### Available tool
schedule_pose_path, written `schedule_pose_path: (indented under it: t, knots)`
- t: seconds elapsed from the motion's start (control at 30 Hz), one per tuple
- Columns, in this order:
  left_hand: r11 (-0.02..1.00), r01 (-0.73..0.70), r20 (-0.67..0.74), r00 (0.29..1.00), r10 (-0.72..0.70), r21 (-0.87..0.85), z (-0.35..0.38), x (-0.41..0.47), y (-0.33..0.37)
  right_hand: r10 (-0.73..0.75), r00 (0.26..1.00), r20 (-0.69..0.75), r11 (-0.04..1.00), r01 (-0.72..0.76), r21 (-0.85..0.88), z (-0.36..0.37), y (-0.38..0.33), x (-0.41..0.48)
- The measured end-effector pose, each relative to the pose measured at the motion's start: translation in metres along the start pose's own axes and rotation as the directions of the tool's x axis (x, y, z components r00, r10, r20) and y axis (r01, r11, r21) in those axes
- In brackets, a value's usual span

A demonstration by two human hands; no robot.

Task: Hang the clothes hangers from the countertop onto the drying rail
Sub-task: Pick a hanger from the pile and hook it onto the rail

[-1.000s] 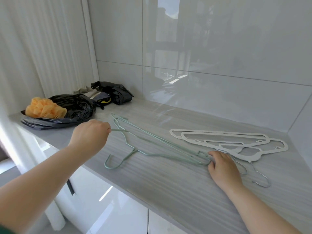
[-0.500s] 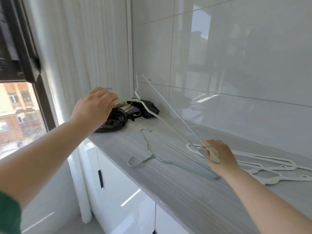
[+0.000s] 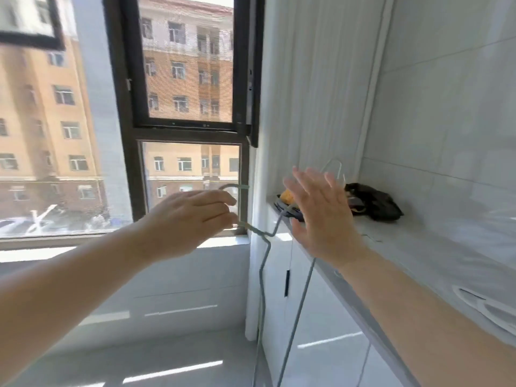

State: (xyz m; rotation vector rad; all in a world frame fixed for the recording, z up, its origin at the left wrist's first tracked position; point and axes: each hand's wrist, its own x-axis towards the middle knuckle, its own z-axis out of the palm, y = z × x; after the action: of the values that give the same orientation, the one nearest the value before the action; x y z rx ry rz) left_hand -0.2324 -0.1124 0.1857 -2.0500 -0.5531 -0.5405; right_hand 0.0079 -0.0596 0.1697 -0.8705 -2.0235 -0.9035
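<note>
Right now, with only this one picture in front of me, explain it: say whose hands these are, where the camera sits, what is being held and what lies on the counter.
There is no machine here: a person works with two bare hands, and the single camera is worn on their head, looking forward and down. The left hand pinches a green wire hanger just below its hook, so the hanger dangles toward the floor. The right hand is open, fingers straight and spread, in front of the countertop; it grips nothing. On the countertop lie a black bag, an orange thing partly hidden by that hand, and white hangers at the picture's right edge. A window fills the left. The drying rail is not in view.
</note>
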Motion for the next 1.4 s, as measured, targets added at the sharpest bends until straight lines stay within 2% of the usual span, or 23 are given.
schedule_pose_path:
  t: [0.07, 0.17, 0.23, 0.3, 0.37, 0.43, 0.5, 0.57, 0.67, 0.73, 0.8, 0.87, 0.97, 1.0, 1.1, 1.3, 1.4]
  knots:
    - [0.998, 0.017, 0.024, 1.0, -0.019, 0.066, -0.028, -0.024, 0.0, -0.103, 0.994, 0.021, 0.995, 0.103, 0.008, 0.009, -0.031, 0.025]
    - [0.981, 0.026, 0.071, 0.997, -0.04, 0.191, -0.072, -0.059, -0.003, -0.059, 0.99, 0.126, 0.993, 0.046, 0.108, 0.011, -0.075, 0.054]
    - [0.967, 0.051, 0.106, 0.991, -0.08, 0.252, -0.096, -0.081, -0.006, -0.091, 0.959, 0.27, 0.973, 0.028, 0.229, 0.007, -0.104, 0.071]
    - [0.949, 0.09, 0.12, 0.984, -0.132, 0.304, -0.117, -0.102, -0.012, -0.129, 0.883, 0.451, 0.949, -0.022, 0.314, 0.005, -0.132, 0.082]
    - [0.92, 0.178, 0.115, 0.966, -0.231, 0.348, -0.134, -0.126, -0.025, -0.131, 0.839, 0.528, 0.907, -0.114, 0.406, 0.004, -0.158, 0.094]
    - [0.88, 0.317, 0.071, 0.929, -0.363, 0.355, -0.152, -0.152, -0.038, -0.116, 0.829, 0.548, 0.874, -0.176, 0.452, 0.003, -0.187, 0.106]
    - [0.828, 0.49, -0.003, 0.861, -0.509, 0.272, -0.17, -0.179, -0.046, -0.11, 0.804, 0.584, 0.842, -0.237, 0.485, 0.005, -0.22, 0.121]
    - [0.744, 0.657, -0.051, 0.753, -0.656, 0.118, -0.194, -0.203, -0.048, -0.11, 0.802, 0.587, 0.8, -0.278, 0.531, 0.005, -0.257, 0.137]
    - [0.546, 0.836, 0.074, 0.549, -0.833, -0.056, -0.236, -0.237, -0.045, -0.125, 0.81, 0.572, 0.739, -0.309, 0.599, 0.004, -0.316, 0.163]
    - [0.409, 0.91, 0.182, 0.415, -0.892, -0.067, -0.263, -0.261, -0.047, -0.137, 0.819, 0.557, 0.68, -0.331, 0.654, 0.003, -0.351, 0.179]
    - [0.333, 0.942, 0.249, 0.316, -0.916, 0.029, -0.287, -0.287, -0.049, -0.158, 0.83, 0.535, 0.617, -0.34, 0.71, 0.003, -0.383, 0.194]
    - [0.344, 0.925, 0.249, 0.299, -0.921, 0.163, -0.309, -0.308, -0.052, -0.177, 0.838, 0.516, 0.552, -0.349, 0.757, 0.0, -0.409, 0.21]
    - [0.374, 0.881, 0.15, 0.345, -0.927, 0.29, -0.336, -0.335, -0.06, -0.197, 0.834, 0.515, 0.451, -0.389, 0.803, -0.007, -0.442, 0.233]
    - [0.358, 0.876, 0.135, 0.332, -0.934, 0.323, -0.343, -0.342, -0.063, -0.204, 0.833, 0.515, 0.422, -0.399, 0.814, -0.01, -0.452, 0.241]
    - [0.204, 0.913, 0.126, 0.17, -0.977, 0.352, -0.36, -0.355, -0.068, -0.231, 0.841, 0.49, 0.37, -0.39, 0.843, -0.018, -0.479, 0.26]
    - [0.087, 0.941, 0.068, 0.069, -0.995, 0.327, -0.402, -0.378, -0.081, -0.281, 0.896, 0.345, 0.38, -0.226, 0.897, -0.034, -0.527, 0.286]
    - [0.034, 0.929, 0.015, 0.031, -0.999, 0.37, -0.428, -0.387, -0.094, -0.254, 0.947, 0.199, 0.489, -0.052, 0.871, -0.043, -0.54, 0.3]
